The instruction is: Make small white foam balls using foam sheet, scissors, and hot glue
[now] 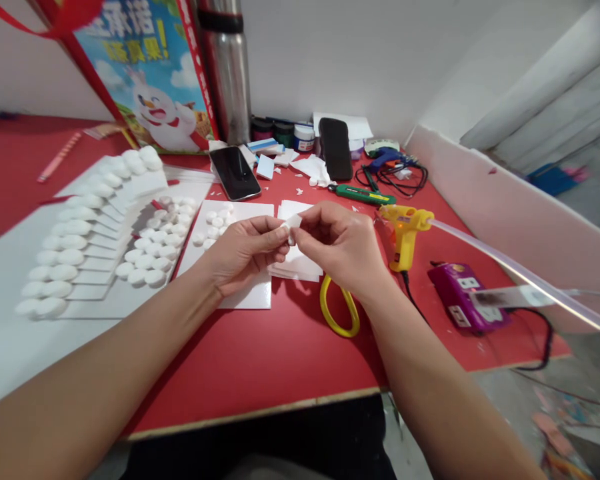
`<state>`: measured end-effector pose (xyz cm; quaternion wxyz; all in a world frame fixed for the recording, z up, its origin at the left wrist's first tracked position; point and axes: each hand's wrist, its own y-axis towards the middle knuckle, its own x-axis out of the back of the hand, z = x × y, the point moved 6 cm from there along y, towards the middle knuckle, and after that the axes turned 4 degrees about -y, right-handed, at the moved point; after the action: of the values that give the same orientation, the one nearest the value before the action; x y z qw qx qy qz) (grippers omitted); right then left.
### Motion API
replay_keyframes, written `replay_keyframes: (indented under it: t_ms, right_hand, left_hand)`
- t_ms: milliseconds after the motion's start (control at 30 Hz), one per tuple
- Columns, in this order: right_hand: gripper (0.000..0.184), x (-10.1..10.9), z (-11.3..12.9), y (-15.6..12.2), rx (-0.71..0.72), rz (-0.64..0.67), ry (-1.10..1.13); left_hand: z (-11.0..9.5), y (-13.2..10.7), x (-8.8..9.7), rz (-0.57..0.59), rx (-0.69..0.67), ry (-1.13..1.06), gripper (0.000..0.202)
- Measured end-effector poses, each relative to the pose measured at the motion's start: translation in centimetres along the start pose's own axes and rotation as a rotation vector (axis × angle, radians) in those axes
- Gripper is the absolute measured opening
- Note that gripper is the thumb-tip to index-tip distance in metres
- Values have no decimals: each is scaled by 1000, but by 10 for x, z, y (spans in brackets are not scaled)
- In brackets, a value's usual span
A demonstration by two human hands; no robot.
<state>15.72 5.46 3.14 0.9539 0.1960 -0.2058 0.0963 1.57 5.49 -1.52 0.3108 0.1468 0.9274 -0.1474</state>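
Note:
My left hand (243,250) and my right hand (340,243) meet above the red table (260,360), both pinched on one small white foam piece (291,225) held between the fingertips. Under the hands lie a stack of white foam squares (300,267) and a white sheet (245,293) with a few small white ovals on it. Yellow scissor handles (337,313) stick out from below my right wrist.
A yellow glue gun (405,233) with a long clear stick stands right of my hand, beside a purple power strip (463,297). Several white foam ovals (150,257) cover white boards at left. A phone (235,173), steel flask (227,73), green cutter (363,195) and paint jars sit behind.

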Motion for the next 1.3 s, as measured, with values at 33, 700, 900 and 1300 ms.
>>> replay_keyframes:
  t_ms: [33,700,900,1300]
  right_hand:
    - [11,0,0,0,10,-4,-13]
    - [14,-4,-6,1,35,116,137]
    - [21,-3,-8,4,-18,68,209]
    - [28,7,4,4,-79,-25,-201]
  left_hand:
    - [-3,0,0,-15,-36,45,29]
    - [-34,-20,-5,-157,-536,784,18]
    - [-34,-19,-10,-73,-492,801,19]
    - [-16,-2,6,-96,-275,459,28]
